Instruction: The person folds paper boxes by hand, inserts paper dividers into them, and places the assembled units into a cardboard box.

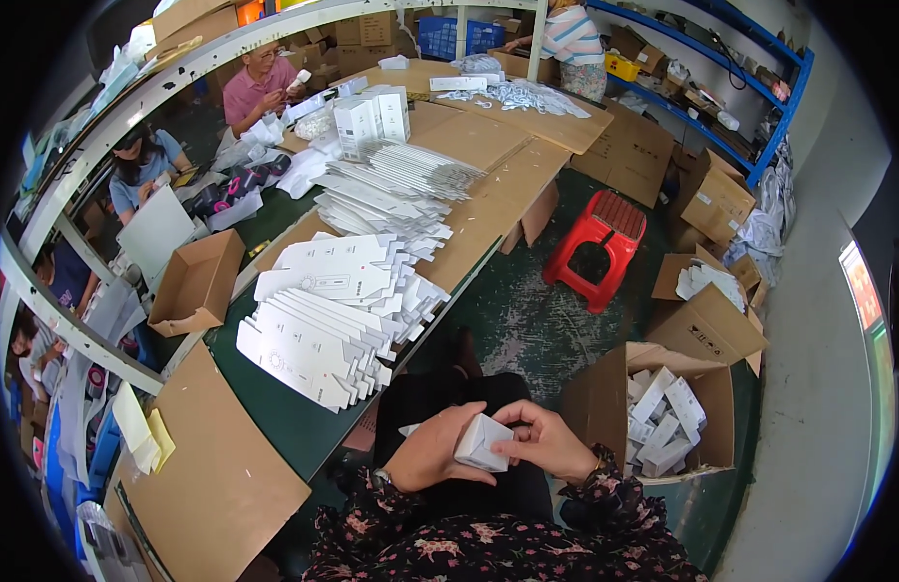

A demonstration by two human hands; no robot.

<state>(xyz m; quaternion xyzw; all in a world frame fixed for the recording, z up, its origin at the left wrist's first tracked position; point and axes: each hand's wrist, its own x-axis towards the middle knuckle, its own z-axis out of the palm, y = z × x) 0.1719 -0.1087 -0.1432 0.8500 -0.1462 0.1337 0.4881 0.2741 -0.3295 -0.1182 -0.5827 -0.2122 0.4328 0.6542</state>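
Above my lap, a small white carton (483, 443) is between my two hands. My left hand (432, 449) wraps round its left side, thumb along the top and fingers beneath. My right hand (544, 441) grips the right side, with thumb and fingertips pressed at its end face. Whether the carton's far end is folded closed is hidden by my hands. Flat, unfolded white cartons (309, 339) lie in overlapping fans on the table, ahead and to the left of my hands. To my right, an open cardboard box (593, 412) holds several folded white cartons (663, 417).
A red plastic stool (600, 250) stands on the green floor beyond my knees. An empty brown box (199, 281) and a cardboard sheet (212, 466) are at left. Several people sit or stand around the far table. Blue shelving (721, 48) lines the right wall.
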